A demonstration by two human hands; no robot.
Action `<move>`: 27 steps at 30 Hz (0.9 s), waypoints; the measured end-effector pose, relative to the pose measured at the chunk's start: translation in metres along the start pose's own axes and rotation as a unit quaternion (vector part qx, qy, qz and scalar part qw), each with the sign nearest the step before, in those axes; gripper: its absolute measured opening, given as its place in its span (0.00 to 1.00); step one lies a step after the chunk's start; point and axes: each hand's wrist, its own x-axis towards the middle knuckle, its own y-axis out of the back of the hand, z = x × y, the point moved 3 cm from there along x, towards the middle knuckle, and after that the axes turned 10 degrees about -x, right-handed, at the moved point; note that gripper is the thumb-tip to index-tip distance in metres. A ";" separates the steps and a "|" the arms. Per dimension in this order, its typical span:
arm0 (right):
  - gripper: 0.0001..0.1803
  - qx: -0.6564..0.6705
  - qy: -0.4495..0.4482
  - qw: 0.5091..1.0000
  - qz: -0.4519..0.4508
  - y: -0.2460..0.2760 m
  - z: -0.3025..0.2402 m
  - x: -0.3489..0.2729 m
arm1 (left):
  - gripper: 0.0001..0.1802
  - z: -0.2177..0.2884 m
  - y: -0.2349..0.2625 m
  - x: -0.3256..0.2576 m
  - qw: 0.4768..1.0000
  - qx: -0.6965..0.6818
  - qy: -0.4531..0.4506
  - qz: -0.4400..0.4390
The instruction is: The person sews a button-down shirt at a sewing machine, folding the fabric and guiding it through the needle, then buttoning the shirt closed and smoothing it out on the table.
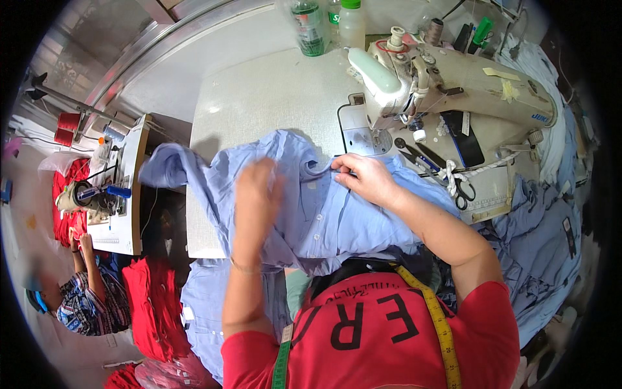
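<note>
A light blue button-up shirt (311, 223) is spread, rumpled, over the front of the white sewing table, its button placket running toward me. At the neck opening, the fingers of my right hand (366, 176) are closed on the fabric edge beside the collar. Over the left part of the shirt is my left hand (258, 188), smeared by motion, so its fingers cannot be made out. A sleeve (170, 165) on the left is lifted past the table edge and blurred. The shirt's lower part drops toward my lap.
A sewing machine (453, 84) stands at the back right, with a dark phone (463, 139) and scissors (464, 193) in front. Bottles (311, 29) stand at the back. More blue garments (538, 246) lie right; at left, another person (91, 295) works at a machine beside red cloth (152, 305).
</note>
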 end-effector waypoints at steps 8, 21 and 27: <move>0.10 0.123 -0.051 0.991 -0.032 -0.005 0.002 0.005 | 0.21 0.064 -0.034 -0.066 0.988 -0.004 0.063 -0.140; 0.09 -0.085 0.085 0.992 -0.033 -0.009 -0.009 0.011 | 0.21 0.060 -0.033 -0.071 0.987 -0.047 0.053 -0.147; 0.11 -0.067 0.050 0.995 -0.052 -0.018 -0.022 0.019 | 0.20 0.060 -0.032 -0.072 0.987 -0.055 0.053 -0.141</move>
